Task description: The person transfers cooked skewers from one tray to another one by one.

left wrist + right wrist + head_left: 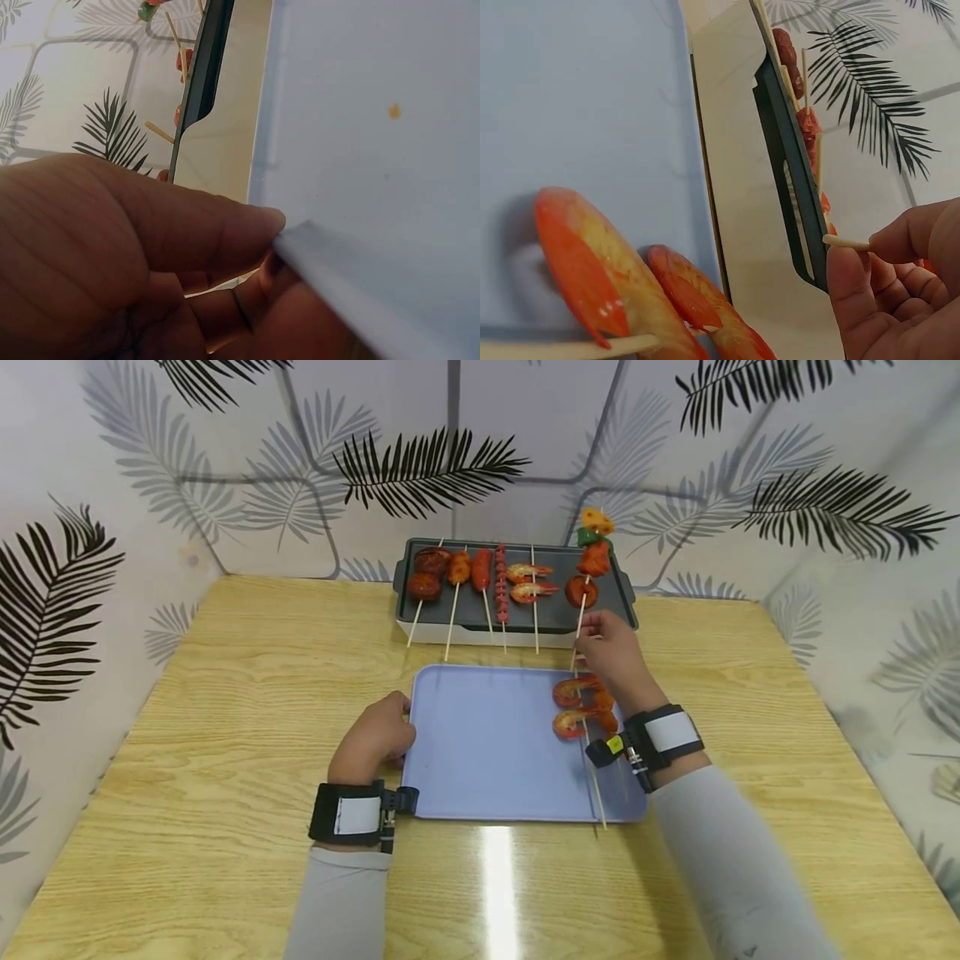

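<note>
My left hand (378, 727) holds the left edge of a pale blue tray (480, 743); the left wrist view shows its thumb (247, 225) on top of the rim. My right hand (611, 647) pinches the bare stick of a mixed skewer (595, 558) with yellow, green, red and round brown-red pieces. That skewer's food is over the right end of a dark grill pan (555, 556). Under my right wrist, a shrimp skewer (573, 722) lies on the tray's right side, with orange pieces (604, 710) beside it. The right wrist view shows the shrimp (592, 262) up close.
Several skewers lie on the grill pan, their sticks jutting over its front: brown-red balls (424, 586), an orange-brown piece (458, 568), a sausage (482, 568), a narrow pink-red row (501, 585) and shrimp (534, 592). A leaf-patterned covering (487, 410) rises behind the wooden table (225, 735).
</note>
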Action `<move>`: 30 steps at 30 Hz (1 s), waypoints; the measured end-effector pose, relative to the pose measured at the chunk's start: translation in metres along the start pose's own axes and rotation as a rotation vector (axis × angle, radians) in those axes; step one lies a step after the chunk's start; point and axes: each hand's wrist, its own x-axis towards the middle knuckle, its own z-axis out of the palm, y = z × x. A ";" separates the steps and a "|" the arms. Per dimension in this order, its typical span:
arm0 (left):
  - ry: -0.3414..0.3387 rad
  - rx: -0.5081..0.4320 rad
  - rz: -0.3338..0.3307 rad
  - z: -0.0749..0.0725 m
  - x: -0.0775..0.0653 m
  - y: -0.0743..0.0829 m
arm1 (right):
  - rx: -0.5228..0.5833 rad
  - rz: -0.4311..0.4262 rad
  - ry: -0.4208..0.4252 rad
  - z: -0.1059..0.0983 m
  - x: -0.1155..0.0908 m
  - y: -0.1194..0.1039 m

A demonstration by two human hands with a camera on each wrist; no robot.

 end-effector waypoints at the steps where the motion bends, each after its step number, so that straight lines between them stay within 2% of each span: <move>1: 0.000 0.003 0.001 0.000 0.000 0.000 | -0.002 -0.010 0.008 -0.001 -0.002 0.001; 5: 0.001 0.003 0.010 0.000 -0.001 0.002 | -0.022 -0.022 0.039 -0.004 -0.011 0.001; 16: 0.001 -0.014 -0.016 0.000 -0.002 0.003 | -0.119 -0.059 0.050 -0.010 -0.032 -0.001; 30: 0.007 -0.003 -0.023 0.000 -0.002 0.004 | -0.176 -0.016 0.021 -0.010 -0.048 0.004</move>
